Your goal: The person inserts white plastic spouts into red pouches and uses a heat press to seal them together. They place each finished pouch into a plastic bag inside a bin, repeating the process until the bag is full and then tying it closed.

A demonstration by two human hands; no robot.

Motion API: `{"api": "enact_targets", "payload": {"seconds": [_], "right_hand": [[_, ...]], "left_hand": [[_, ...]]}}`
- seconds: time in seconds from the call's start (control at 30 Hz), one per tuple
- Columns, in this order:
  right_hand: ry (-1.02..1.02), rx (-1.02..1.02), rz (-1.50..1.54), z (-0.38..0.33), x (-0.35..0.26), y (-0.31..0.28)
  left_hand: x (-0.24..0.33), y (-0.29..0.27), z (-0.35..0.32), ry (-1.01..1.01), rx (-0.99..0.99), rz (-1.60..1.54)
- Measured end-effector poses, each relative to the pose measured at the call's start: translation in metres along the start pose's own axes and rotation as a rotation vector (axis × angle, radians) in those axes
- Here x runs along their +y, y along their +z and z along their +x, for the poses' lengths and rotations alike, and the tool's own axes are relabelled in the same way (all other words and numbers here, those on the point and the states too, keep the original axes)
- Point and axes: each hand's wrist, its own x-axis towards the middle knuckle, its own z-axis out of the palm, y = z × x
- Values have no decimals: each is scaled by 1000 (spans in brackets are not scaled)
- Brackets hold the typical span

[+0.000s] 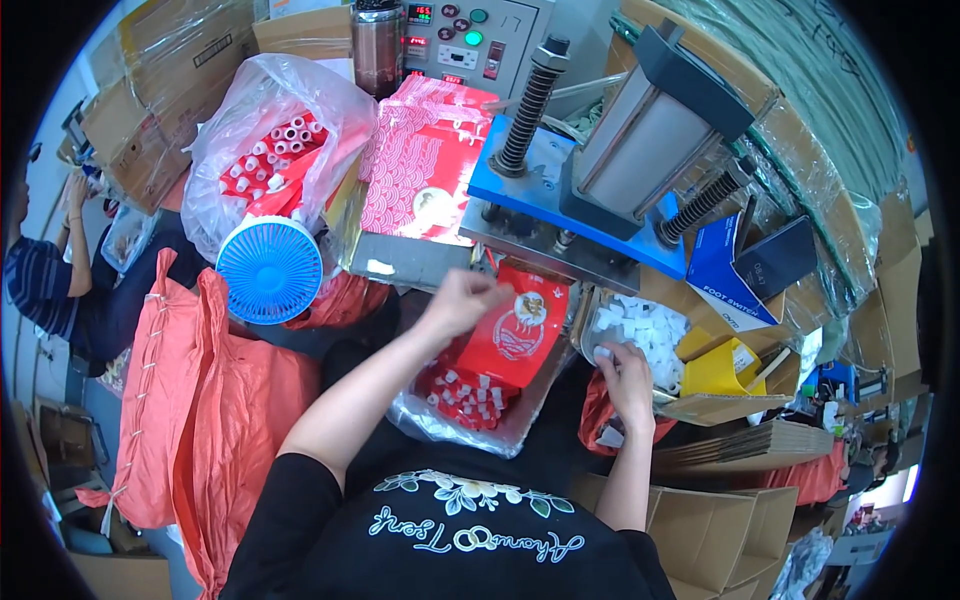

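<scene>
Red pouch: a flat printed pouch lies at the centre, just below the press and above a plastic-lined box.
Left hand: the hand is at the pouch's upper left edge, fingers bent together; whether they grip it I cannot tell.
Right hand: this one is beside the loose white pieces, fingers curled, with a small white piece at the fingertips; the grip itself is unclear.
Lined box: red pouches with white spouts lie heaped inside, below the flat pouch.
Behind the left hand: a stack of red patterned pouches rests left of the press.
Farther left: a blue round fan stands before a clear bag of spouted pouches, above a large red sack.
Right side: a yellow box sits beside the white pieces, below a blue carton.
Back: a metal flask stands next to a grey control panel.
Far left edge: another person sits in a striped top.
</scene>
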Motion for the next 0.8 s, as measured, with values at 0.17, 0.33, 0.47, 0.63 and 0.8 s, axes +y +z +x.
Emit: {"api": "enact_targets", "payload": {"seconds": [0.17,0.33,0.47,0.63,0.8], "right_hand": [[116,58,245,9,4,16],[209,185,600,7,14,23],[174,169,666,6,19,21],[105,68,903,14,-38,-2],[-108,-171,803,12,-100,-21]], "left_hand": [[-17,-67,19,221,470,866],[-34,-56,-48,334,333,995],[-31,-67,-56,397,571,711],[9,-34,-76,236,251,-22],[-12,1,-90,114,73,31]]}}
